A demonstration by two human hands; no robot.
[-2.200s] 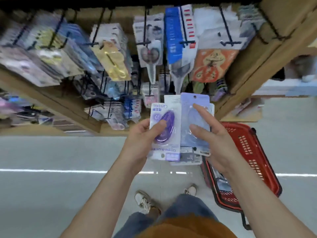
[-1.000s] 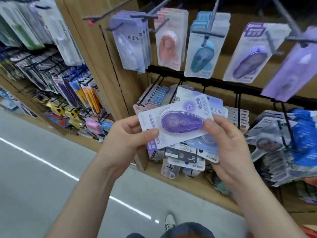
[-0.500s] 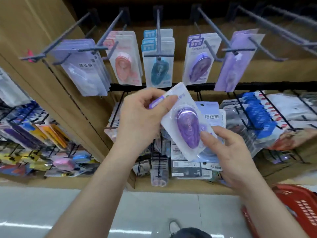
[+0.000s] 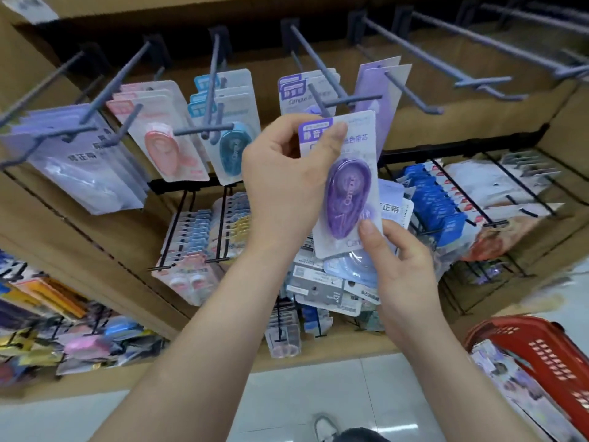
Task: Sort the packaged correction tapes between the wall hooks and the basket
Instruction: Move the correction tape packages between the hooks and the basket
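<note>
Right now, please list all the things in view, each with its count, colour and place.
Held pack: one, purple, centre, below the hooks.
Pale packs: a few, pale blue, behind the held pack.
Pink packs: a few, on the second hook from the left.
Teal packs: a few, on the next hook.
Purple packs: a few, hung behind the left hand.
Lilac packs: several, on the far left hook.
Hooks: several, grey; those at upper right are bare.
Blue packs: many, on the lower rack, right.
Basket: one, red, lower right.
Left hand: pinches the top of the held pack.
Right hand: holds the pale packs.
</note>
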